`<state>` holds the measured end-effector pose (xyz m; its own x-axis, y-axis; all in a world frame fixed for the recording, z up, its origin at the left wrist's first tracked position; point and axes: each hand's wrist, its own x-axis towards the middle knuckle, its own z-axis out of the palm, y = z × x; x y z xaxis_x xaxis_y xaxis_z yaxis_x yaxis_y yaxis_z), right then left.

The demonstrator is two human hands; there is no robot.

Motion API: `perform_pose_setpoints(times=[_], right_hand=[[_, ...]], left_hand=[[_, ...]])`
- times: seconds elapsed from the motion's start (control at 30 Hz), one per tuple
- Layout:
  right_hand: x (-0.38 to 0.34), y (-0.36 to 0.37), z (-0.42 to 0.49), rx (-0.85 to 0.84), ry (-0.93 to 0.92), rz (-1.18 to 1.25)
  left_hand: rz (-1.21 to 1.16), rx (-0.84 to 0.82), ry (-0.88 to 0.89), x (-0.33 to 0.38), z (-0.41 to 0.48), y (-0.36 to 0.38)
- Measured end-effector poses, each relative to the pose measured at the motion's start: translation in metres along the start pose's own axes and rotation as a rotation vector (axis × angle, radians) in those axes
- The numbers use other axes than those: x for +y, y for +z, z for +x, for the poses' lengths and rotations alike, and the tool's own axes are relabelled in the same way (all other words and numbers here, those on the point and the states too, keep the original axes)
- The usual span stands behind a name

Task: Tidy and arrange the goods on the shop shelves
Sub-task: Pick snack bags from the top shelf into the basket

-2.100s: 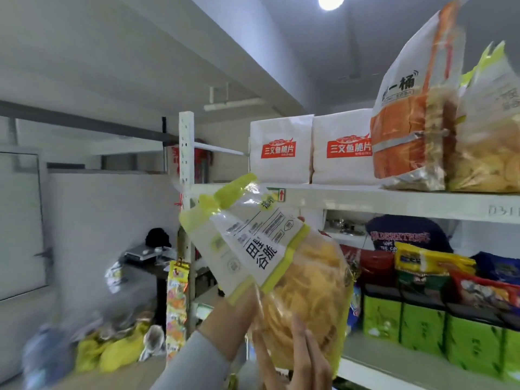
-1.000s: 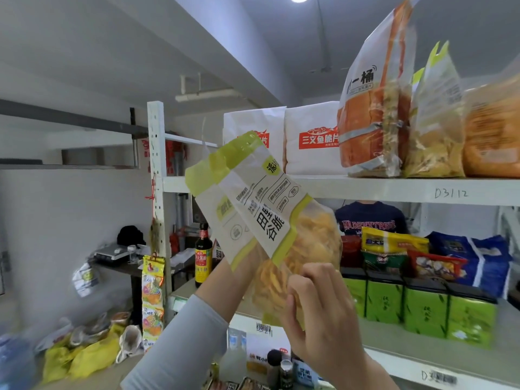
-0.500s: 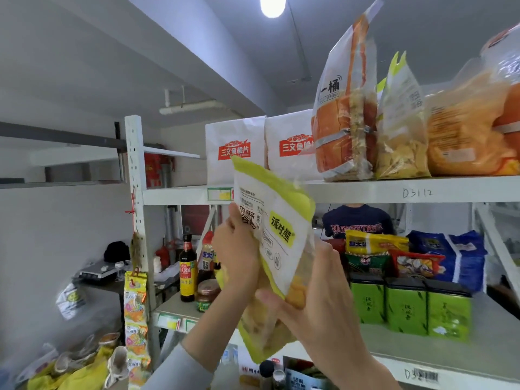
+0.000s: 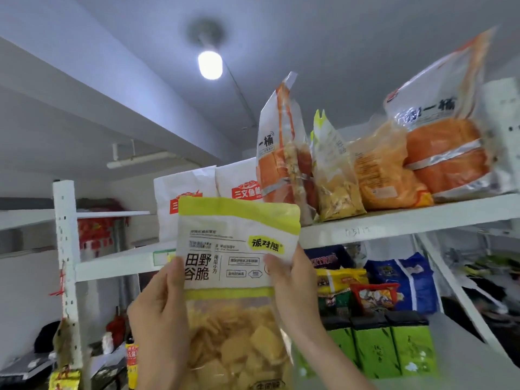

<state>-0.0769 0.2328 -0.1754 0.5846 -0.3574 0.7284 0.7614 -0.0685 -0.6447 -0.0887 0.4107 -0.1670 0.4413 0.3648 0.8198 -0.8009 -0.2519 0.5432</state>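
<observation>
I hold a yellow-green and white bag of yellow crisps (image 4: 233,266) upright in front of me, label facing me. My left hand (image 4: 160,322) grips its left edge, thumb on the label. My right hand (image 4: 295,294) grips the right edge, thumb on the front. The bag's top reaches just above the front edge of the top shelf (image 4: 394,220). On that shelf stand an orange-and-white snack bag (image 4: 281,153), a matching yellow-green crisp bag (image 4: 334,175), a clear bag of orange snacks (image 4: 385,170) and a large orange bag (image 4: 450,136).
Two white bags with red labels (image 4: 197,190) stand at the top shelf's left. The lower shelf holds green boxes (image 4: 388,347), a blue bag (image 4: 405,280) and small colourful packets (image 4: 371,294). A white upright post (image 4: 66,263) stands left. A ceiling lamp (image 4: 209,64) glows above.
The crisp bag turned from tilted and side-on to upright with its label facing me, and rose toward the top shelf. Both hands shifted to its side edges. My view tilted upward.
</observation>
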Motion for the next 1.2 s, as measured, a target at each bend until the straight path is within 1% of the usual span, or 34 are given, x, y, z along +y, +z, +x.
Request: perform_pose_setpoints(times=[0.13,0.27,0.37,0.43,0.5,0.6,0.73,0.83,0.97,1.07,1.2], right_hand=[[0.015,0.022,0.022,0.0,0.112,-0.036],[0.023,0.044,0.033,0.032,0.206,0.119],[0.026,0.051,0.044,0.049,0.265,0.206],[0.021,0.052,0.051,0.021,0.256,0.209],[0.015,0.053,0.053,0.006,0.228,0.176],[0.007,0.053,0.044,-0.011,0.168,0.12],[0.016,0.054,0.012,-0.05,0.115,0.027],[0.033,0.054,-0.017,-0.047,0.179,-0.015],[0.067,0.052,-0.056,-0.024,0.259,-0.082],[0.099,0.046,-0.093,-0.103,0.303,-0.162],[0.152,0.032,-0.157,-0.165,0.443,-0.312]], left_hand=[[0.116,-0.024,0.201,-0.003,-0.004,-0.011],[0.123,-0.034,0.34,0.004,-0.009,-0.005],[0.102,-0.025,0.416,0.005,0.0,0.0],[0.088,-0.008,0.431,0.001,0.009,0.002],[0.065,-0.006,0.399,-0.006,0.017,-0.001],[0.002,-0.001,0.293,-0.02,0.021,-0.011],[-0.071,-0.079,0.152,-0.055,0.015,-0.031],[-0.089,-0.135,0.026,-0.089,-0.004,-0.048],[-0.075,-0.224,-0.097,-0.136,-0.039,-0.065],[0.009,-0.274,-0.192,-0.172,-0.074,-0.081],[0.13,-0.376,-0.339,-0.22,-0.143,-0.108]])
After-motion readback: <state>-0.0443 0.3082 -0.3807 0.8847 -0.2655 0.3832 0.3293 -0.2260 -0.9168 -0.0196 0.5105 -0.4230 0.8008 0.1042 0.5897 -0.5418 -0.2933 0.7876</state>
